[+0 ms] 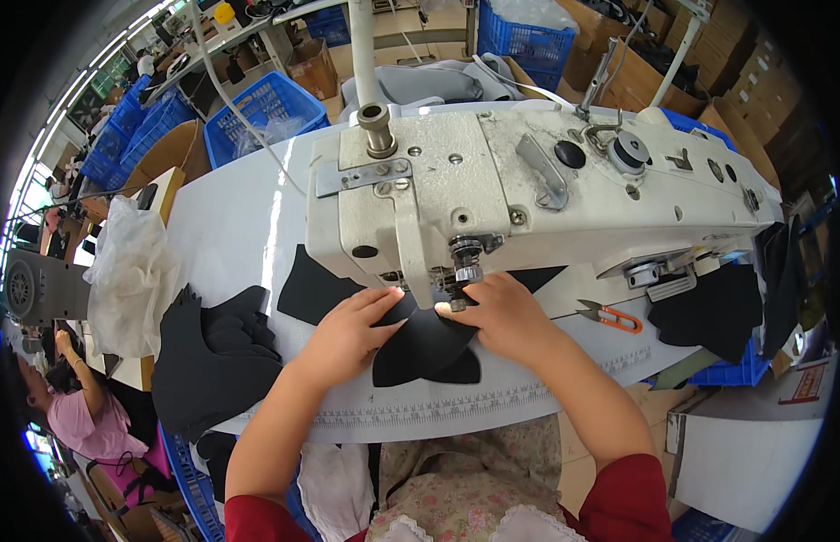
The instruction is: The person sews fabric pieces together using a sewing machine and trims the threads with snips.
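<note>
Black fabric pieces (424, 348) lie under the head of a white sewing machine (420, 199), their rounded near ends toward me. My left hand (352, 332) holds the fabric at the left of the needle area, thumb nearer me than the fingers. From the other side my right hand (506, 314) grips the same fabric, its fingertips close to the presser area. The needle itself is hidden behind the machine's metal parts. Another flat black piece (316, 287) spreads beyond my left hand. Orange-handled thread snips (610, 316) rest on the table right of my right hand.
Stacked black cut pieces (217, 357) sit on the table's left; more black pieces (709, 307) lie at right. A printed ruler (474, 397) follows the white table's near edge. Clear plastic bags (131, 271) and a seated person (90, 415) are at far left. A blue crate (262, 113) stands behind.
</note>
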A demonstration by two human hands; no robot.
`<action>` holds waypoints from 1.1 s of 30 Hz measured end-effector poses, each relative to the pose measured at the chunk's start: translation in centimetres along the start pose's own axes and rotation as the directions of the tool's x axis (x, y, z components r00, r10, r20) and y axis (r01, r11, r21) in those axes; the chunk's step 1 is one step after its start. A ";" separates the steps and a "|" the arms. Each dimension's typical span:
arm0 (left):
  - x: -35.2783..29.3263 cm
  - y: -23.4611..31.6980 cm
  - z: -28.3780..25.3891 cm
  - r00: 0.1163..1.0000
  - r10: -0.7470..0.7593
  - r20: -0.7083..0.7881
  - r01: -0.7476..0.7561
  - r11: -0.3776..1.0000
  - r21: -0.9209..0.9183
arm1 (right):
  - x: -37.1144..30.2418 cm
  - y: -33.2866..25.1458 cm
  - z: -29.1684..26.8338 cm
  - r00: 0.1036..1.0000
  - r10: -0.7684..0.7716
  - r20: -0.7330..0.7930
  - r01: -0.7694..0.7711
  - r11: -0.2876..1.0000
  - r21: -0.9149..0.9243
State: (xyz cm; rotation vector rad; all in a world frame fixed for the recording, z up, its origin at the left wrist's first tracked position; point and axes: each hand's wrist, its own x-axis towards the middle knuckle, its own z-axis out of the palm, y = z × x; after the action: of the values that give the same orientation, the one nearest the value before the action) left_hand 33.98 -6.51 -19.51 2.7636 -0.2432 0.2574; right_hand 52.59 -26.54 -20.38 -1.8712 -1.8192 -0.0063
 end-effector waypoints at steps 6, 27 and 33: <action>0.4 -0.4 -0.3 1.000 -0.025 0.017 0.024 1.000 0.019 | 0.5 0.6 0.2 0.997 0.046 0.056 -0.045 0.999 -0.007; 0.1 -0.1 -0.2 0.999 -0.049 -0.007 0.050 0.998 0.041 | 0.5 0.0 0.1 0.999 -0.037 0.012 0.038 0.996 -0.086; 0.6 -0.5 -0.1 0.997 -0.071 -0.006 0.071 0.994 0.077 | 0.4 0.5 0.9 1.000 -0.004 0.002 0.004 0.998 -0.063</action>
State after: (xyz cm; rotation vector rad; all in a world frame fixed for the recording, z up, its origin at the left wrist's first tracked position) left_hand 34.63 -6.13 -19.43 2.8411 -0.1363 0.2579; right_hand 52.74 -25.79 -21.17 -1.9109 -1.8443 -0.0635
